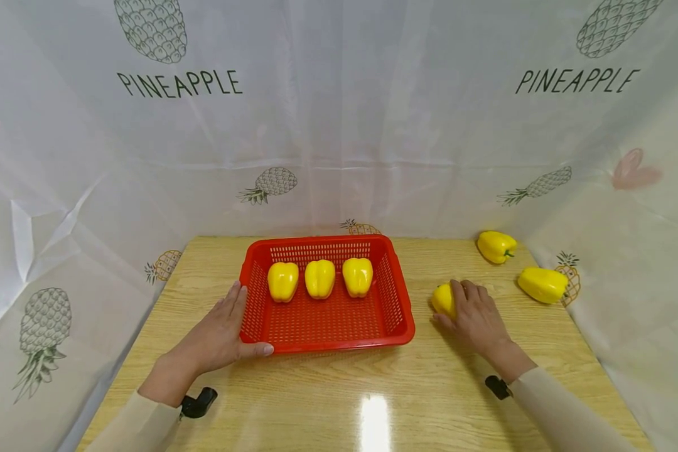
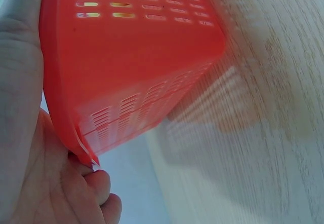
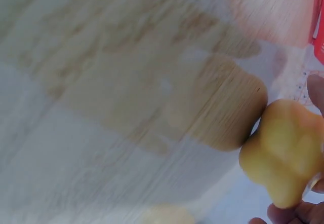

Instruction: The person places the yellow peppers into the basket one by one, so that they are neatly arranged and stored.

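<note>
My left hand holds the near left corner of a red plastic basket, thumb along the front rim and fingers at the left side. In the left wrist view, some fingertips curl by the rim of the basket. Three yellow bell peppers stand in a row inside, the left pepper, middle pepper and right pepper. To the right of the basket, my right hand grips another yellow bell pepper at the tabletop. Its lobed end shows in the right wrist view.
Two more yellow bell peppers lie at the right of the wooden table: one pepper near the back edge, another pepper by the right edge. A pale pineapple-print sheet encloses the back and sides.
</note>
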The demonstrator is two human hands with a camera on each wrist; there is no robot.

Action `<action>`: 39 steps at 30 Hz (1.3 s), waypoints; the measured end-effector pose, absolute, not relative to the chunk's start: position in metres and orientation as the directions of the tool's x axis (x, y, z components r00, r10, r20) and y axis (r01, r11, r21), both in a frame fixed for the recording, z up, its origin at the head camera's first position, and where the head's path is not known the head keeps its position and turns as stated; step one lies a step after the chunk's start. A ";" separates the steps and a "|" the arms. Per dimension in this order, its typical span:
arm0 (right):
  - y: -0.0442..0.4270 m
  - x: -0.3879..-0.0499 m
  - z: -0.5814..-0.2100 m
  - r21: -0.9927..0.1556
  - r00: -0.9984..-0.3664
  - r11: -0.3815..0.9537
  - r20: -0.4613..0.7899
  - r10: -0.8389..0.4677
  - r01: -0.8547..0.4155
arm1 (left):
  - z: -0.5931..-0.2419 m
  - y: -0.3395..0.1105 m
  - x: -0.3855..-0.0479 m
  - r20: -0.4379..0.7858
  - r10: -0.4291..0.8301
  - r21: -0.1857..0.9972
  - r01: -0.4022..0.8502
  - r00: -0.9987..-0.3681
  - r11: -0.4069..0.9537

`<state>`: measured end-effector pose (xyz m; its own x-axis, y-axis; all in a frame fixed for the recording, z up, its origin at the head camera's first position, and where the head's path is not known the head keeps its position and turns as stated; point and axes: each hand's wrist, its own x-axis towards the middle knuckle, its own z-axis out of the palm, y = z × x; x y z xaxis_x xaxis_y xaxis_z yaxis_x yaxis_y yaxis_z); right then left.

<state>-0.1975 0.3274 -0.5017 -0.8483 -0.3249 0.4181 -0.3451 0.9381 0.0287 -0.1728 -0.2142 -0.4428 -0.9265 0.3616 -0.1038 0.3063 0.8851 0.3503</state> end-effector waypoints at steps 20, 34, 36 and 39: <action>0.345 -0.183 -0.470 0.054 -0.860 0.888 0.230 -0.456 -0.457 | -0.440 -0.212 -0.173 -0.111 0.361 0.348 0.304 -0.926 0.887; 0.351 -0.201 -0.458 0.126 -0.807 0.807 0.060 -0.587 -0.577 | -0.440 -0.213 -0.173 -0.126 0.355 0.349 0.293 -0.926 0.890; 0.351 -0.202 -0.458 0.143 -0.804 0.800 0.041 -0.593 -0.583 | -0.440 -0.213 -0.173 -0.126 0.353 0.347 0.292 -0.927 0.891; 0.351 -0.205 -0.458 0.162 -0.802 0.793 0.017 -0.597 -0.587 | -0.440 -0.213 -0.173 -0.131 0.349 0.347 0.286 -0.928 0.893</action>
